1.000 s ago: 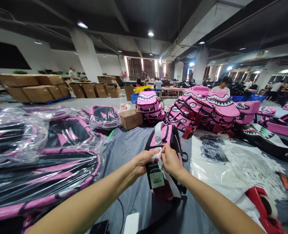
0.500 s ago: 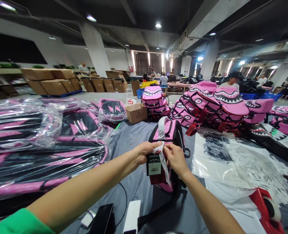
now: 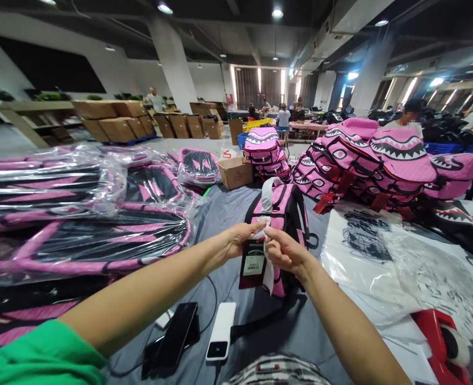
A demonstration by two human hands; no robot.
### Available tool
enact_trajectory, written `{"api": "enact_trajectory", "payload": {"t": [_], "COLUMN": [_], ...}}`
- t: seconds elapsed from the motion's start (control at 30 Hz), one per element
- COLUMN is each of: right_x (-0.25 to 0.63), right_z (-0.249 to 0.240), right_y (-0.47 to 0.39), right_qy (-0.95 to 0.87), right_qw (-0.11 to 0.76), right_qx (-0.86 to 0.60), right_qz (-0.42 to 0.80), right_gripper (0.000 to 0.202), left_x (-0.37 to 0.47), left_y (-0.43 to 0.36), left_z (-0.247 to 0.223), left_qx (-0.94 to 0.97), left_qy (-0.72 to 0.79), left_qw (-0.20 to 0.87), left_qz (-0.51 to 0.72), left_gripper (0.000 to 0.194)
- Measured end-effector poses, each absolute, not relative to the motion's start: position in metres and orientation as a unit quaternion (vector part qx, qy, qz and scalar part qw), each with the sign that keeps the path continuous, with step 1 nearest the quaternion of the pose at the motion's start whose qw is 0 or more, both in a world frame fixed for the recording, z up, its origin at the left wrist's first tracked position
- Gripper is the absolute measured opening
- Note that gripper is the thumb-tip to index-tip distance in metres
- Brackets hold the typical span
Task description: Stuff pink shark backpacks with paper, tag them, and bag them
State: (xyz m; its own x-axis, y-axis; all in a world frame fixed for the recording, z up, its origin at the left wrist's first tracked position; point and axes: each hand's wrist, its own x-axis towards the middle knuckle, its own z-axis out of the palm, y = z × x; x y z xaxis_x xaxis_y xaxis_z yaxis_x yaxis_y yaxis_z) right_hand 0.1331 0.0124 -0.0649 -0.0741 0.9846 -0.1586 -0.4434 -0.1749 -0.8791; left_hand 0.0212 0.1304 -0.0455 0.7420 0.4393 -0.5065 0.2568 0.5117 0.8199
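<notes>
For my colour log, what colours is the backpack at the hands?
The backpack is mainly pink and black, seen in the head view.

Backpack pink-black; strip white; tag black, pale label; sleeve green; stacked bags pink, toothy print.

The left hand and right hand pinch a white strip beside a dark tag, at a pink-and-black backpack on the counter. Toward its near edge lie a phone and a white power bank; wrapped bags cover the left side; a red tape dispenser sits toward the near right corner, stacked backpacks toward the far edge.
</notes>
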Motion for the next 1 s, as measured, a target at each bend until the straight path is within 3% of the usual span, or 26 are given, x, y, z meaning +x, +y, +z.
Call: {"api": "enact_trajectory", "payload": {"t": [0.13,0.23,0.4,0.47,0.57,0.67,0.73,0.83,1.0], "right_x": [0.134,0.124,0.101,0.098,0.105,0.117,0.122,0.117,0.095], "right_z": [-0.09,-0.118,-0.154,-0.172,-0.212,-0.261,-0.29,-0.32,-0.341], "right_y": [-0.02,-0.031,-0.03,-0.042,-0.077,-0.113,-0.124,-0.115,-0.062], "right_qy": [-0.413,-0.402,-0.412,-0.434,-0.491,-0.513,-0.505,-0.504,-0.578], "right_qw": [0.498,0.466,0.509,0.509,0.422,0.329,0.285,0.238,0.267], "right_qx": [-0.564,-0.626,-0.603,-0.619,-0.624,-0.656,-0.709,-0.742,-0.715], "right_qz": [0.513,0.478,0.455,0.412,0.438,0.446,0.401,0.373,0.288], "right_gripper": [0.067,0.059,0.051,0.047,0.041,0.023,0.013,0.024,0.031], "left_x": [-0.005,-0.022,-0.034,-0.046,-0.075,-0.089,-0.074,-0.011,0.104], "left_y": [0.11,0.092,0.059,0.05,0.063,0.119,0.168,0.226,0.248], "left_z": [-0.053,-0.079,-0.148,-0.173,-0.192,-0.173,-0.139,-0.08,-0.018], "left_qx": [0.574,0.609,0.628,0.668,0.798,0.886,0.896,0.923,0.928], "left_qy": [0.305,0.286,0.344,0.353,0.253,0.155,0.207,0.123,-0.031], "left_qw": [0.75,0.701,0.595,0.554,0.511,0.426,0.32,0.099,-0.12], "left_qz": [0.121,0.237,0.365,0.351,0.196,0.102,0.229,0.35,0.352], "left_gripper": [0.063,0.059,0.047,0.043,0.042,0.048,0.043,0.048,0.053]}}
